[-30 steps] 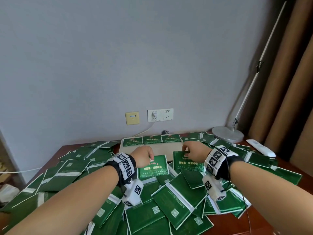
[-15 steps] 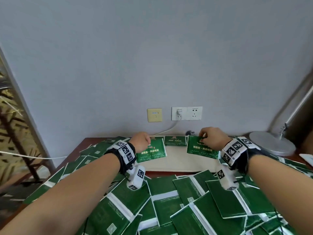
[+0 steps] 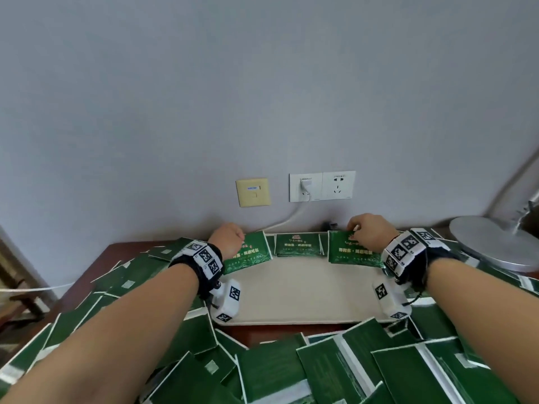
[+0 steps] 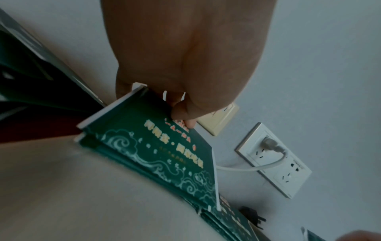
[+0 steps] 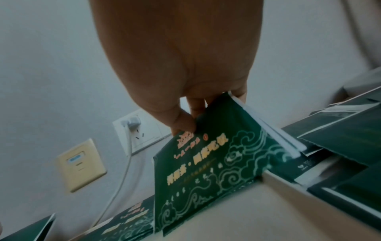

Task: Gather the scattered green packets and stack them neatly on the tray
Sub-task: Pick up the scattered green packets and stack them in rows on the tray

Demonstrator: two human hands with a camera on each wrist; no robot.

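A beige tray lies on the dark wooden table against the wall. My left hand pinches a green packet by its far edge over the tray's back left corner; the left wrist view shows thumb and fingers on that packet. My right hand pinches another green packet at the tray's back right, seen as a tilted packet in the right wrist view. Between them a small stack of packets rests on the tray's far edge. Several scattered packets cover the table around the tray.
Wall sockets with a plugged white cable and a yellow wall plate sit just behind the tray. A round lamp base stands at the right. Loose packets crowd the table's left side and front.
Both hands have carried their packets forward from the pile to the tray's far edge near the wall. The head view has swung left and closer to the tray.
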